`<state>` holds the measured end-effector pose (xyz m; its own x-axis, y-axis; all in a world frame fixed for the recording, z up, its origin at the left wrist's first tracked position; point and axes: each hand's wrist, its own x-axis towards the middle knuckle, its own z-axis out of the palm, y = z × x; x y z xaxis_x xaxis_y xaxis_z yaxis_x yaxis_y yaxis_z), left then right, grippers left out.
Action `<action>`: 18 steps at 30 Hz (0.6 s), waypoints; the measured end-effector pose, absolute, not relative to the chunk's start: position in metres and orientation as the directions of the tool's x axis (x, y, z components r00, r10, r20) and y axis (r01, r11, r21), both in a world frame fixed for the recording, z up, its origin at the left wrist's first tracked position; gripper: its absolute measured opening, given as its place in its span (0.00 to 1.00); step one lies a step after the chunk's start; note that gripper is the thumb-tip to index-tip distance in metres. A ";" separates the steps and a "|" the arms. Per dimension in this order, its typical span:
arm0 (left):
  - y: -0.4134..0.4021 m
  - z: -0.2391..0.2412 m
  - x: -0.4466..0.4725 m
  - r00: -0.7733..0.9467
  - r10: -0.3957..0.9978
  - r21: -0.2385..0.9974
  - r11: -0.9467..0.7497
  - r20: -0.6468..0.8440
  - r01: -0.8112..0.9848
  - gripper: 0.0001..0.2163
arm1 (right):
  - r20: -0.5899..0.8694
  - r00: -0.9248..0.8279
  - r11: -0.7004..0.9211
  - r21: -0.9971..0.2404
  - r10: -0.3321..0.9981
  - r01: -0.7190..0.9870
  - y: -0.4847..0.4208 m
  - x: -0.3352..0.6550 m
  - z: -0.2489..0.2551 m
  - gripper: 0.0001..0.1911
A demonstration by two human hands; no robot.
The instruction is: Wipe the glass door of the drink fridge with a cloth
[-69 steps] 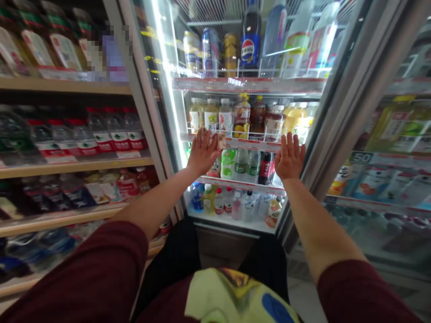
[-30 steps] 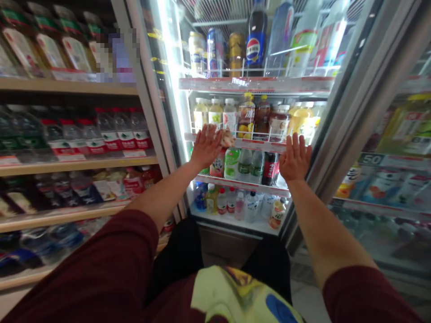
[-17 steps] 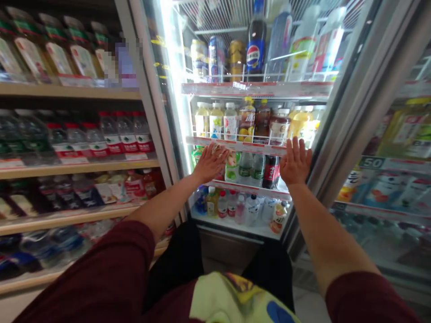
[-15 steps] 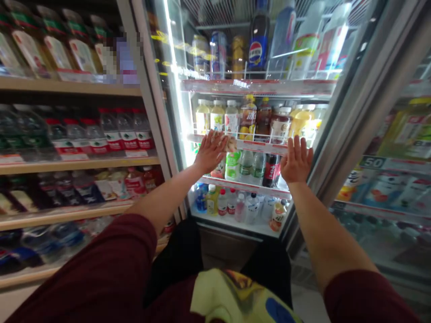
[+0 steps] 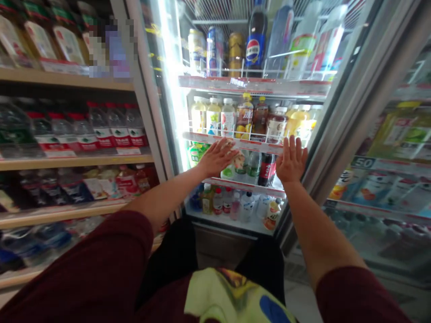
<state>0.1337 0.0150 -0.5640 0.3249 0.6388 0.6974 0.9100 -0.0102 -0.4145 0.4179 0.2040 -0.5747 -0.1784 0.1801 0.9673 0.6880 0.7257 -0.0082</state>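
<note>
My left hand (image 5: 218, 158) lies with its fingers stretched out against the glass door (image 5: 215, 87) of a lit drinks fridge. Under and beyond its fingertips shows a crumpled, pale patterned cloth (image 5: 239, 158), mostly covered by the hand. Behind the glass there are bottles of green tea and water, partly hidden by this hand. My right hand (image 5: 291, 160), palm forward and fingers up, rests flat near the right side of the same door, holding nothing. Just behind it stands a cola bottle (image 5: 266, 169).
Fridge shelves hold cans, a Pepsi bottle (image 5: 255, 47) and juice bottles (image 5: 213, 115). To the left, wooden shelves (image 5: 77, 162) carry red-capped water bottles (image 5: 111, 128). A metal door frame (image 5: 332, 134) borders another drinks fridge (image 5: 380, 188) on the right.
My left hand has slid rightward and slightly down over the glass together with the cloth. My right hand stays at nearly the same spot. The view has shifted a little.
</note>
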 end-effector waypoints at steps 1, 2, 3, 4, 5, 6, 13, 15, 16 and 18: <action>0.020 -0.548 0.133 0.260 0.586 -0.351 0.045 0.767 0.935 0.27 | 0.968 -0.175 0.722 -0.008 0.179 0.691 0.204 0.418 -0.575 0.31; 0.024 -0.533 0.132 0.182 0.522 -0.273 0.102 0.833 0.956 0.28 | 0.968 -0.172 0.719 -0.012 0.182 0.694 0.204 0.418 -0.574 0.31; 0.028 -0.522 0.131 0.108 0.461 -0.198 0.150 0.881 0.969 0.29 | 0.967 -0.170 0.717 -0.018 0.189 0.697 0.203 0.419 -0.574 0.31; 0.030 -0.517 0.130 0.052 0.415 -0.140 0.184 0.908 0.973 0.31 | 0.966 -0.168 0.716 -0.024 0.197 0.697 0.203 0.419 -0.574 0.32; 0.030 -0.518 0.130 0.027 0.393 -0.114 0.201 0.919 0.973 0.32 | 0.964 -0.170 0.718 -0.028 0.203 0.696 0.202 0.419 -0.573 0.32; 0.028 -0.524 0.130 0.039 0.401 -0.129 0.199 0.915 0.972 0.32 | 0.963 -0.172 0.720 -0.031 0.206 0.693 0.202 0.419 -0.573 0.32; 0.000 -0.586 0.114 0.459 0.691 -0.526 -0.134 0.558 0.840 0.29 | 0.959 -0.190 0.740 -0.029 0.210 0.672 0.201 0.418 -0.573 0.32; 0.003 -0.565 0.106 0.375 0.669 -0.463 -0.052 0.642 0.885 0.28 | 0.962 -0.182 0.735 -0.027 0.203 0.678 0.202 0.418 -0.574 0.32; 0.006 -0.551 0.102 0.307 0.638 -0.406 0.010 0.706 0.914 0.27 | 0.963 -0.179 0.730 -0.026 0.201 0.682 0.203 0.418 -0.574 0.32; 0.012 -0.525 0.096 0.163 0.542 -0.272 0.126 0.824 0.954 0.28 | 0.965 -0.172 0.725 -0.024 0.196 0.688 0.204 0.419 -0.574 0.31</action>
<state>0.0963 0.0123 -0.5254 0.1634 0.5422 0.8242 0.9541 0.1257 -0.2718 0.4186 0.2038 -0.5742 -0.1724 0.1961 0.9653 0.6881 0.7252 -0.0244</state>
